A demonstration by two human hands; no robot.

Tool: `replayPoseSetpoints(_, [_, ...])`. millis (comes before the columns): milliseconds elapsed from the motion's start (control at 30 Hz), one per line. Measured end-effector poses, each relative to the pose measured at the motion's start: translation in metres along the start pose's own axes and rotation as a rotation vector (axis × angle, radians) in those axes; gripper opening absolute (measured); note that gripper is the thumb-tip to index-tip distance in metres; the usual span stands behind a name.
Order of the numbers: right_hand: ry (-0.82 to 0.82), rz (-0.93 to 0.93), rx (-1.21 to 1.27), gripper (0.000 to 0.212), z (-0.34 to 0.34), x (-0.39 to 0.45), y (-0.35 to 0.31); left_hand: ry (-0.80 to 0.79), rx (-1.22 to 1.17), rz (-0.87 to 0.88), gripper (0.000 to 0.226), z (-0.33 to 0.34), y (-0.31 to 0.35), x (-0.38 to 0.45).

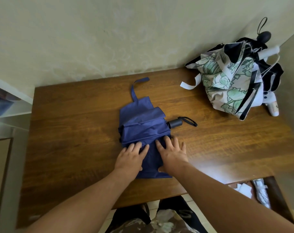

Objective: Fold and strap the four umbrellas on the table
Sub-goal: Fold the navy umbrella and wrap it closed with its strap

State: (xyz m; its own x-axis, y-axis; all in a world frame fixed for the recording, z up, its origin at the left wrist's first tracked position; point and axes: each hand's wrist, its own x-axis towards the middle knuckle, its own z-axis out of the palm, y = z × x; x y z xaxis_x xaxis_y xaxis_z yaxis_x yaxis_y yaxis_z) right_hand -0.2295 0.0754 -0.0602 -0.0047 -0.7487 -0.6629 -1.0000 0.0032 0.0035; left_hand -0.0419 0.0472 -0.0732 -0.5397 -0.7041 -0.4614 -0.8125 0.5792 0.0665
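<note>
Desk (75, 132), wooden, against a pale wall. Item one: blue umbrella (142, 126), collapsed, lying mid-desk, cloth spread in loose folds, strap (136, 89) pointing toward the wall, dark handle (175, 123) sticking out to the right. We press it with our left hand (131, 157) and right hand (173, 153), fingers straight and spread wide on the cloth. Item two: heap of unfolded umbrellas (235, 78), floral and black-and-white, at the far right corner.
</note>
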Motion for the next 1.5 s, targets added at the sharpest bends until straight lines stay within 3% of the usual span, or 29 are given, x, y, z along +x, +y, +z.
replayPoseSetpoints(133, [0.196, -0.184, -0.001, 0.058, -0.013, -0.001, -0.017, -0.042, 0.055, 0.051, 0.085, 0.004, -0.004, -0.005])
replayPoseSetpoints(200, [0.258, -0.276, 0.079, 0.046, -0.009, 0.000, -0.020, -0.034, 0.065, 0.068, 0.077, 0.009, -0.006, -0.008])
replayPoseSetpoints(267, [0.196, -0.243, 0.113, 0.057, -0.002, 0.001, -0.017, 0.005, 0.075, 0.087, 0.075, 0.018, -0.009, -0.014])
replayPoseSetpoints(433, [0.035, -0.073, 0.061, 0.109, 0.020, 0.000, 0.013, 0.002, 0.052, 0.095, 0.072, 0.052, -0.022, -0.048])
replayPoseSetpoints(533, [0.010, -0.053, 0.029, 0.116, 0.026, -0.001, 0.022, -0.009, 0.052, 0.157, 0.076, 0.061, -0.038, -0.063])
replayPoseSetpoints(633, [0.002, -0.047, 0.018, 0.116, 0.027, 0.000, 0.022, 0.028, 0.047, 0.220, 0.059, 0.056, -0.054, -0.072])
replayPoseSetpoints(767, [-0.010, -0.047, -0.019, 0.113, 0.028, 0.000, 0.020, 0.236, -0.021, 0.197, 0.032, 0.028, -0.042, -0.052])
replayPoseSetpoints(833, [-0.022, -0.044, -0.036, 0.112, 0.027, -0.001, 0.019, 0.304, -0.122, 0.224, 0.036, 0.014, -0.022, -0.032])
replayPoseSetpoints(933, [0.000, -0.043, -0.069, 0.108, 0.028, -0.005, 0.018, 0.153, -0.178, 0.227, 0.054, 0.005, 0.000, -0.015])
replayPoseSetpoints(1033, [0.014, -0.029, -0.109, 0.104, 0.034, -0.011, 0.028, -0.106, -0.001, 0.225, 0.071, 0.021, -0.006, -0.027])
replayPoseSetpoints(1300, [-0.033, 0.018, -0.072, 0.094, 0.023, -0.020, 0.043, -0.125, 0.086, 0.229, 0.076, 0.066, -0.035, -0.062])
replayPoseSetpoints(1433, [0.349, 0.004, 0.069, 0.038, 0.008, -0.025, 0.027, -0.037, -0.010, 0.250, 0.072, 0.065, -0.036, -0.061])
replayPoseSetpoints(1500, [0.443, -0.139, 0.074, 0.032, 0.018, -0.023, 0.016, -0.104, -0.037, 0.254, 0.070, 0.058, -0.035, -0.062])
